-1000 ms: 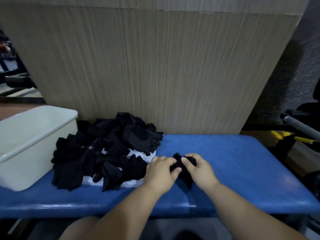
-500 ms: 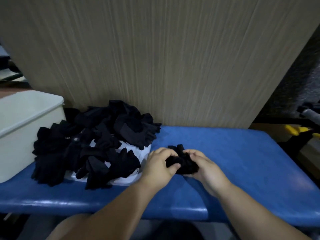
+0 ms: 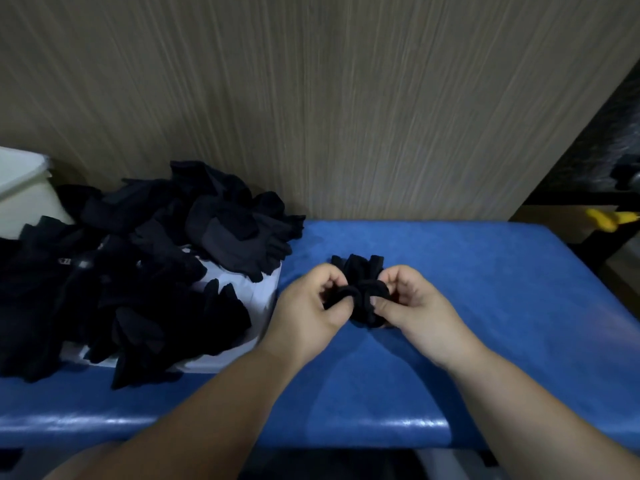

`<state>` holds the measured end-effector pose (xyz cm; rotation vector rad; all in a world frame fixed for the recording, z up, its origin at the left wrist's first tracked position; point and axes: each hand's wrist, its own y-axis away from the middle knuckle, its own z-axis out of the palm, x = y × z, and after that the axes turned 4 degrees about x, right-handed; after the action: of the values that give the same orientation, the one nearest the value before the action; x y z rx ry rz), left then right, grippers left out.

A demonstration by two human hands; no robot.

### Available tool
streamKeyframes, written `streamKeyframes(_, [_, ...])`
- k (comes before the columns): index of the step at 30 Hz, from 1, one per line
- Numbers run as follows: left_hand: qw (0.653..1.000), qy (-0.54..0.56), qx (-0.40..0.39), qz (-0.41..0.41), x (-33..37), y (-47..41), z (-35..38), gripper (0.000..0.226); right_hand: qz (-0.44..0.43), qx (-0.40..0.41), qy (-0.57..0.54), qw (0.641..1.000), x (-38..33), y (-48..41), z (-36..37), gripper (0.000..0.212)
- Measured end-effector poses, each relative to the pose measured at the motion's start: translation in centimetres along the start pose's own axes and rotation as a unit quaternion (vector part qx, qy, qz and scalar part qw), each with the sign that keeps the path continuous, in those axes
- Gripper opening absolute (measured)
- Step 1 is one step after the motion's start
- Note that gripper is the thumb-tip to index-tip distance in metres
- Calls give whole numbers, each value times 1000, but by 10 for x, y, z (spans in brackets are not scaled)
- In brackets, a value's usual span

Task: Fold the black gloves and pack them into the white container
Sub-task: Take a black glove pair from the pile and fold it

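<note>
Black gloves (image 3: 360, 292), bunched into one small bundle, sit between our hands over the desk (image 3: 485, 323), near its middle and a little toward the front edge. Our left hand (image 3: 308, 306) pinches the bundle's left side, thumb underneath and fingers curled over the top. Our right hand (image 3: 412, 306) pinches the right side the same way, so both are closed on the fabric. A rolled cuff runs across the bundle between our two thumbs, and the glove fingers stick out behind it, toward the back edge. We cannot tell whether the bundle touches the desk.

Toward the left edge lies a loose pile of black gloves (image 3: 138, 271), heaped on a white sheet (image 3: 256, 292) whose corner shows just beside our left hand. The white container (image 3: 20, 188) stands at the back left corner, just behind the pile and only partly in view. A wood-grain panel (image 3: 346, 116) rises along the back edge.
</note>
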<state>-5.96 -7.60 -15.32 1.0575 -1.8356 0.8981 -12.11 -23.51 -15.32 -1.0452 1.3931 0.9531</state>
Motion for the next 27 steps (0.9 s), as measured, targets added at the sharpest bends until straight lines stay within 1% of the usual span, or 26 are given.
streamKeyframes(4, [1000,17,-19,-5,-2,-3,2,14,0,14,10,1000,2,-5,-3,16])
streamKeyframes(9, [996,47,-66,-24,-3,-3,-3,16,-4,49,49,998,6,-6,-1,27])
streamKeyframes(13, [995,55,-85,-25,1,0,-6,22,-11,85,77,993,7,-4,2,34])
streamKeyframes(15, [996,48,-72,-30,2,1,-5,20,-22,94,130,987,5,-1,5,26])
streamKeyframes(17, [997,40,-56,-31,3,1,-3,18,-32,101,151,983,4,1,6,26])
streamKeyframes(20, [999,6,-38,-32,5,2,-2,16,-52,107,147,982,5,2,7,37])
streamKeyframes(24, [999,-20,-14,-36,4,3,-1,18,-63,97,157,981,4,4,7,38])
streamKeyframes(27, [999,-24,-3,-46,3,2,-1,18,-46,64,112,991,1,7,5,33])
